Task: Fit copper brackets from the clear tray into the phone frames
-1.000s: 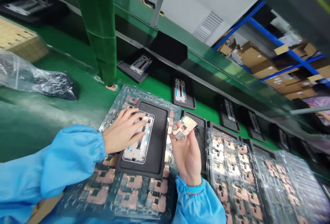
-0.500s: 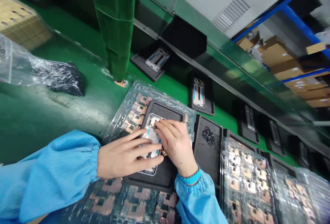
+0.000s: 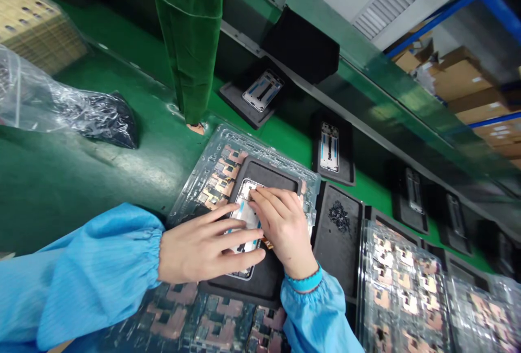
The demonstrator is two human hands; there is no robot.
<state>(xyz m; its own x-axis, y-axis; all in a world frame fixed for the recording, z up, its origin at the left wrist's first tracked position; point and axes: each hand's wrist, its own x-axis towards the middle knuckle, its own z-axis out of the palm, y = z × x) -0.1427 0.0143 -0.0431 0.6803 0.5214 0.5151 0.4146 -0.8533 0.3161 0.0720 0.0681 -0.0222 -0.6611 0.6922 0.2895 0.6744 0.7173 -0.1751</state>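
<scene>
A silver phone mid-frame [image 3: 245, 214] with blue strips lies in a black foam tray [image 3: 266, 274]. That tray rests on a clear plastic blister tray [image 3: 228, 136] holding rows of circuit boards. My left hand [image 3: 205, 245] lies across the frame with its fingers spread, the fingertips over its middle and lower part. From the right, my right hand [image 3: 283, 223] reaches over it, fingers bunched together with their tips at the frame's upper end. Whatever may be between those fingertips is hidden.
A black tray [image 3: 331, 258] with small dark pieces [image 3: 340, 217] stands to the right, beside another blister tray of boards [image 3: 401, 282]. Several phone frames in black trays line the back. On the left lie a plastic bag of black parts [image 3: 109, 120] and a yellowish stack [image 3: 36, 27].
The whole view has shifted slightly, so the bench things sit a little further right. Both hands stay on the phone mid-frame in nearly the same pose.
</scene>
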